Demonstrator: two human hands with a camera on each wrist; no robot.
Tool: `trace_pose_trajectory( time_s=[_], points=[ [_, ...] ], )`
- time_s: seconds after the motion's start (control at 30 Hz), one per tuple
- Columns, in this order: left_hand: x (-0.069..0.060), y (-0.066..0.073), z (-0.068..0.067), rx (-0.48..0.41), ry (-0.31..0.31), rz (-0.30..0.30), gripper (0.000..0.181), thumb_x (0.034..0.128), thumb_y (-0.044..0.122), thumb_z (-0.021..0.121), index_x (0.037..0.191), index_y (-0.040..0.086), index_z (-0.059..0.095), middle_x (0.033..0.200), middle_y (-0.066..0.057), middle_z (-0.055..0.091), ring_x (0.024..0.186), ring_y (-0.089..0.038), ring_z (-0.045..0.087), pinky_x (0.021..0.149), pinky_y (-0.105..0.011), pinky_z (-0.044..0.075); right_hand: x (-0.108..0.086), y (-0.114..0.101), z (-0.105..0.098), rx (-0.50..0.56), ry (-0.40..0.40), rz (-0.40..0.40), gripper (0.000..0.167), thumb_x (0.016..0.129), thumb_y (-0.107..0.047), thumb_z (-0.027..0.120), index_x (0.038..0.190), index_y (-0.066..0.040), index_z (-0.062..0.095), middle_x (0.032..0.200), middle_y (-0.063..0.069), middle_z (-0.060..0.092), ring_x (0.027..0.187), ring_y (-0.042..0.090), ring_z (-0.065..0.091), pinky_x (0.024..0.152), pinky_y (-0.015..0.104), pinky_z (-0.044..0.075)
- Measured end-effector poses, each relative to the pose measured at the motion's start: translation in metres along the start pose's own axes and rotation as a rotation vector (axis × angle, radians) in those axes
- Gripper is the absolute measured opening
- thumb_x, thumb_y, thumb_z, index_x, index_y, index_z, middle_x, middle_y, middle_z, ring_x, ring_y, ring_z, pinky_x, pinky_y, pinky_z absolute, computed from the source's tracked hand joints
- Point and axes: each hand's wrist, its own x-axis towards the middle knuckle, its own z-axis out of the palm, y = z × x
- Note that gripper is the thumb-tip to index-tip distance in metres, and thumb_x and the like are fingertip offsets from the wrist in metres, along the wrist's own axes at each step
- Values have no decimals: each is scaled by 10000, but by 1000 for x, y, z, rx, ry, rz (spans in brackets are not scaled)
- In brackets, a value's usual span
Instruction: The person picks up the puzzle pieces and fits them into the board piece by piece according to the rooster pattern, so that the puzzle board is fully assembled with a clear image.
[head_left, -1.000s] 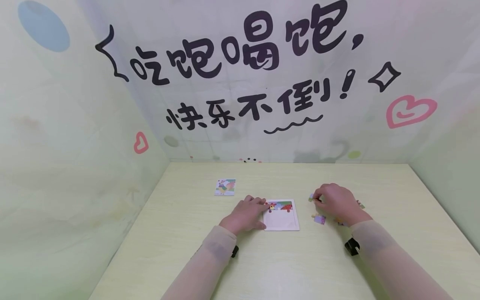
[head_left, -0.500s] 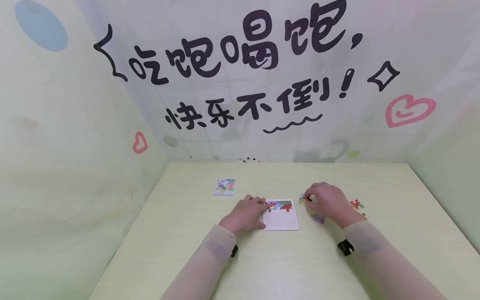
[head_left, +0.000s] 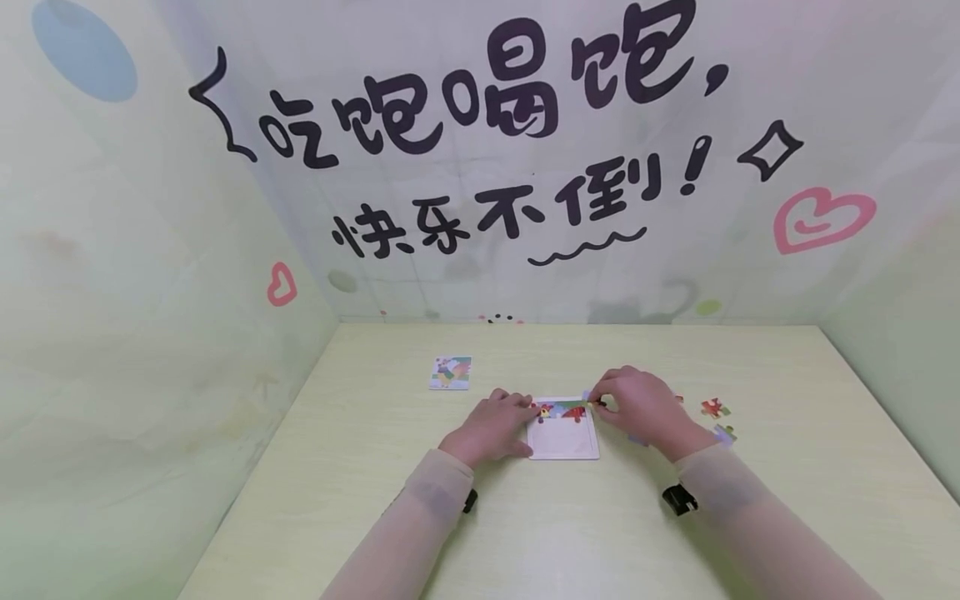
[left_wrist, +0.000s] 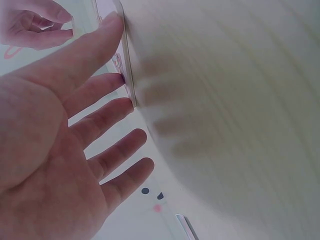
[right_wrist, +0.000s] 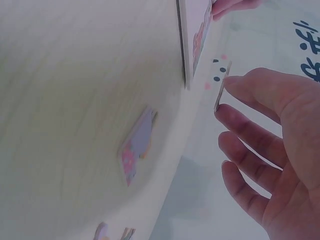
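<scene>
A square white puzzle tray (head_left: 564,440) lies on the table, with joined colourful pieces (head_left: 561,410) along its far side and a bare white near part. My left hand (head_left: 491,429) rests at the tray's left edge; in the left wrist view its thumb and two fingertips touch the border, fingers extended. Between thumb and index finger, my right hand (head_left: 647,410) pinches a thin puzzle piece (right_wrist: 223,86), raised over the tray's far right corner. That piece is seen edge-on in the right wrist view and its picture is mostly hidden. A purple and pink piece (right_wrist: 137,137) lies below the right hand.
Loose puzzle pieces lie right of the right hand, among them a red one (head_left: 715,407) and a pale purple one (head_left: 724,434). A small square picture card (head_left: 451,373) lies at the back left. Printed cloth walls (head_left: 480,292) enclose the table's back and sides.
My right hand has moved left with the pinched puzzle piece, from the loose pieces to the tray's far right corner. More of the pieces on the right now show. The left hand stays put.
</scene>
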Motion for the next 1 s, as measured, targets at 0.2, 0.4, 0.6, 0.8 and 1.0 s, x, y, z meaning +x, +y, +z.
trace_pose_trajectory(
  time_s=[0.2,0.4,0.6,0.8,1.0],
  points=[
    [0,0,0,16,4,1,751,891,503,773,1546,259,498,1618,32,458,1411,-261,452,1129,-429,460,4,-11,7,14,-37,8,85,864,-190,822,948,-201,829,1000,-22,766,955,238,699,820,448,609],
    [2,0,0,36,1,7,752,892,523,764,1547,265,498,1617,32,461,1404,-263,457,1118,-428,467,8,-26,12,44,-45,-8,78,864,-177,822,937,-206,827,988,-32,759,934,222,697,811,436,606],
    [2,-1,0,38,-7,-1,758,891,531,763,1549,270,494,1618,35,459,1403,-260,456,1117,-432,468,9,-35,22,49,-52,-19,46,871,-201,823,915,-213,823,968,-54,743,907,185,664,794,400,593],
    [2,-1,0,47,-7,-4,761,889,541,761,1550,274,493,1613,49,465,1392,-248,461,1102,-422,476,11,-42,28,43,-51,-43,54,861,-172,812,903,-205,822,950,-43,745,896,192,661,793,404,588],
    [1,0,0,21,2,-5,757,894,525,764,1547,251,499,1608,40,472,1387,-252,464,1101,-432,474,14,-47,34,22,-49,-85,64,849,-160,814,888,-209,828,958,-34,752,890,196,670,788,397,592]
  ],
)
